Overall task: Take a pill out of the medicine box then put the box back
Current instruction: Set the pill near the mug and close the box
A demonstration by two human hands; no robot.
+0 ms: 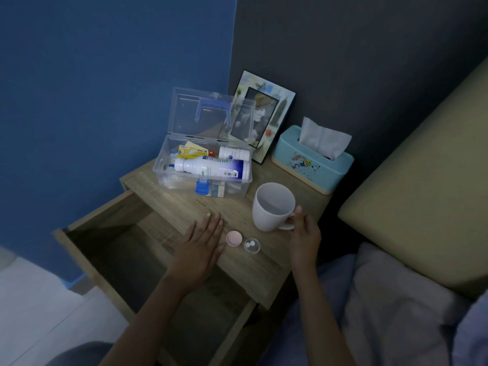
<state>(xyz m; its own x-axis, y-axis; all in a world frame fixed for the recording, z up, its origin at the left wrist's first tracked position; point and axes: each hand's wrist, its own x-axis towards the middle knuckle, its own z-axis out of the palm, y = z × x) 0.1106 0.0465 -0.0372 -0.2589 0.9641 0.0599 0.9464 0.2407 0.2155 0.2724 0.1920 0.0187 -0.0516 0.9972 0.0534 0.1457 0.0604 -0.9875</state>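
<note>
Left hand (200, 247) lies flat, fingers spread and empty, just left of the pink cap (234, 238) and open vial (252, 245) with two pills. Right fingers (297, 216) grip the mug (273, 206) handle, likely for swallowing. Beyond both, the box (203, 167) stands open on the counter (184, 204), awaiting return.

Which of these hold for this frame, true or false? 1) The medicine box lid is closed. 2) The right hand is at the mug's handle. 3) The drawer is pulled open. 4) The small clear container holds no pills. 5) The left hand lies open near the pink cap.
1) False: the medicine box stands with its clear lid raised.
2) True: the right hand has its fingers at the handle of the white mug.
3) True: the drawer is pulled out.
4) False: the small clear container holds two white pills.
5) True: the left hand lies flat and open beside the pink cap.
</note>
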